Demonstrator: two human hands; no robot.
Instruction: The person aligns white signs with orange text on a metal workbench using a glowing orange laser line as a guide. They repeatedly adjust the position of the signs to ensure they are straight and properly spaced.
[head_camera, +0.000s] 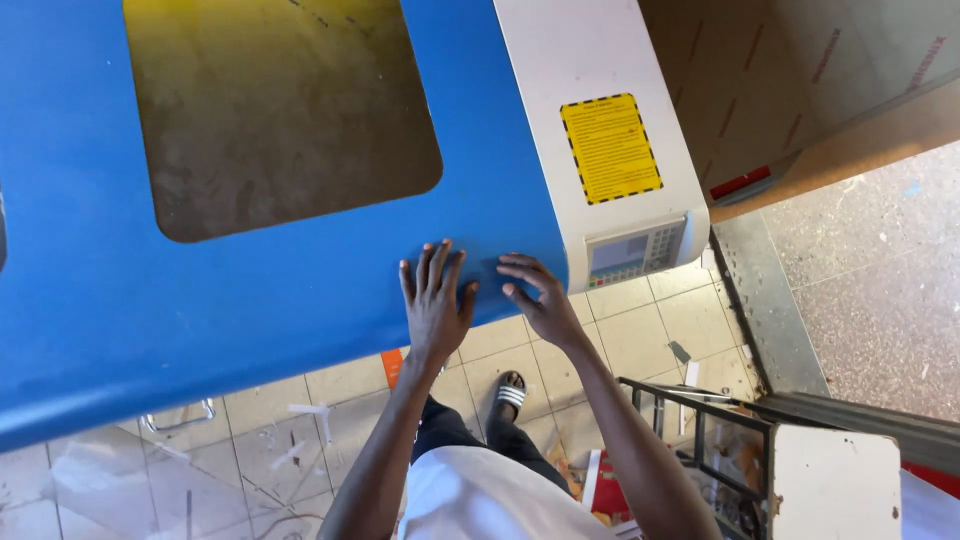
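Pale tiled floor (640, 340) underfoot. Left hand (434, 305) flat, fingers spread, pressing front edge of glossy blue machine lid (90, 290); right hand (540, 298) open beside it, fingertips touching. Beyond: tinted window (270, 110), grey keypad panel (636, 252), yellow label (610, 148).

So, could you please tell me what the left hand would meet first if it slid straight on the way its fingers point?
The left hand lies flat on the blue lid; straight ahead it would probably reach the dark tinted window first.

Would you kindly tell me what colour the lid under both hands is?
The lid is bright blue with a dark tinted window, seen in the head view.
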